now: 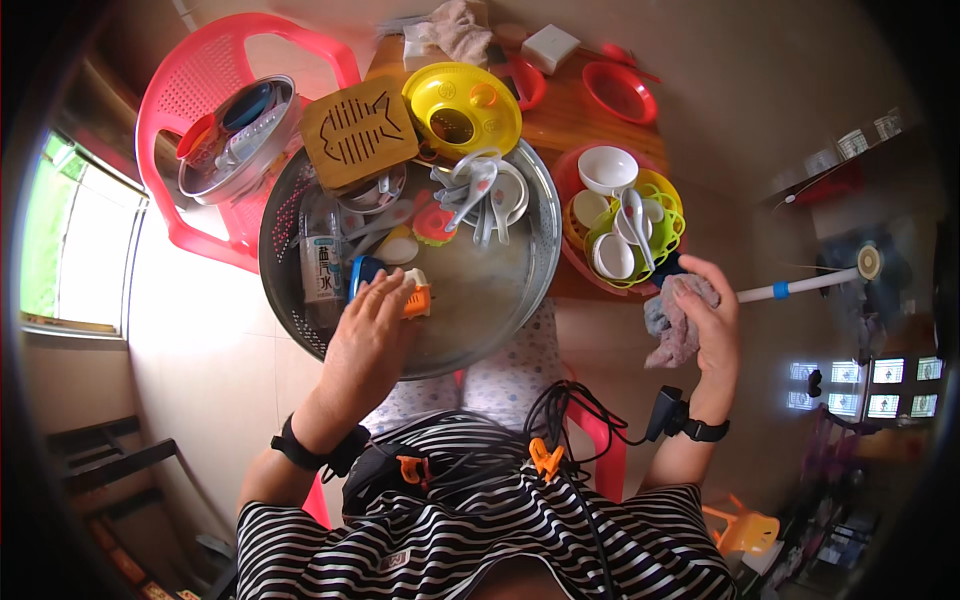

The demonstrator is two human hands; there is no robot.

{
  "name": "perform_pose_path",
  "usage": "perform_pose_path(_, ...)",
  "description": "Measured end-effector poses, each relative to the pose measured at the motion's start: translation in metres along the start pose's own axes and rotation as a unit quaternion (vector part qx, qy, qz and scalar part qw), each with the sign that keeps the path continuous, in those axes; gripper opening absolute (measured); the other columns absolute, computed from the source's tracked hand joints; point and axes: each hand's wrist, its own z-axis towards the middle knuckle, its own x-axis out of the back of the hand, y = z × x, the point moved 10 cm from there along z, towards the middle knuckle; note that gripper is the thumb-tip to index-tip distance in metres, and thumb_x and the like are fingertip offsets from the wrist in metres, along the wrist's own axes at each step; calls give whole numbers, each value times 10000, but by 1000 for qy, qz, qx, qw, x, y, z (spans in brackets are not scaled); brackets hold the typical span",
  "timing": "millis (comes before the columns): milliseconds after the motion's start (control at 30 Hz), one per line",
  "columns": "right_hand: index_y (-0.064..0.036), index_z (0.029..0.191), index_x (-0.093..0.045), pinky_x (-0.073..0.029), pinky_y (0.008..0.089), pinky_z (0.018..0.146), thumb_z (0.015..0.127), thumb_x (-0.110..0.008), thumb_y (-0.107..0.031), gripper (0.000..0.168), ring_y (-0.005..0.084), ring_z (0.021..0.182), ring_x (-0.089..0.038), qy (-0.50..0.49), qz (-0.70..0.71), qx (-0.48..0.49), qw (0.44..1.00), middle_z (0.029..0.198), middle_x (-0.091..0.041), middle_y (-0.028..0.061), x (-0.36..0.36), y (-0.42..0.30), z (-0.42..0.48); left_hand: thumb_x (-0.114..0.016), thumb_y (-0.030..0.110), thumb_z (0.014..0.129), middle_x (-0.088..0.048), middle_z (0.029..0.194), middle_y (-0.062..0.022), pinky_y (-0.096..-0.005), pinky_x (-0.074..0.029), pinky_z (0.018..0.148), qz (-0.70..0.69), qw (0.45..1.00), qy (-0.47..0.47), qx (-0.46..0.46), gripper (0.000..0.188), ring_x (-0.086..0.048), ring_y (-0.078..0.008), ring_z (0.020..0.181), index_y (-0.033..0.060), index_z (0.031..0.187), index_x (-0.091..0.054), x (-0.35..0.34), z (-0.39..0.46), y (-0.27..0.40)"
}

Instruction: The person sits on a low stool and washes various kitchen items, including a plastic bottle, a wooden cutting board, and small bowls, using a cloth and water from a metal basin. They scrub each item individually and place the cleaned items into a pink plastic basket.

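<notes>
My left hand [370, 330] is over the left side of a large metal basin [551, 232], its fingers across a blue, white and orange plastic toy [417, 294]. The thumb and the toy's middle are hidden. In my right hand [712, 319] is a crumpled pink and grey cloth [679, 319], held right of the basin. Cloudy water [480, 292] stands in the basin. A clear plastic bottle [321, 247] leans inside its left wall. White spoons [474, 191] and small bowls [511, 191] are heaped at the basin's far side.
A wooden board with a fishbone cutout [358, 133] and a yellow plastic lid [463, 105] rest on the basin's far rim. Right of it, a green basket [664, 247] holds white bowls and a spoon. A filled metal bowl [259, 161] is on a pink chair [187, 90]. Black cables [555, 420] cross my lap.
</notes>
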Motion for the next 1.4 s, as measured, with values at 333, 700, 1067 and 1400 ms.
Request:
perform_pose_path(333,-10,989,-691,-512,264,747,924,-682,-266,264,104,799,-633,-180,100,-248,947,886,-683,18,-44,131,-24,-676,70,823,-545,1359,-166,-465,-340,1139,-1,1000,16,0,531,-457,-355,1336,10,1325,-516,2,-27,-7)
perform_pose_path(700,-103,1091,-652,-549,387,819,927,-671,-314,267,173,923,-652,-136,312,-359,869,994,-684,28,-77,159,-14,-721,269,837,-529,1389,-137,-562,-200,1177,40,998,-45,12,615,-443,-339,1347,39,1360,-494,10,-46,-12)
perform_pose_path(1067,-60,1135,-639,-532,371,842,939,-587,-221,259,200,941,-653,-53,358,-274,891,1038,-691,49,-46,155,-4,-699,235,806,-669,1127,67,-665,-155,1163,115,988,-47,-97,236,-539,-196,1240,180,1034,-672,-7,-54,-4)
perform_pose_path(1400,-75,1068,-635,-565,458,753,935,-575,-298,267,265,866,-656,-35,338,-317,885,982,-680,80,-27,215,5,-663,182,814,-680,1023,73,-669,-134,1171,130,986,17,-102,112,-586,-176,1151,164,924,-671,-14,-48,-8)
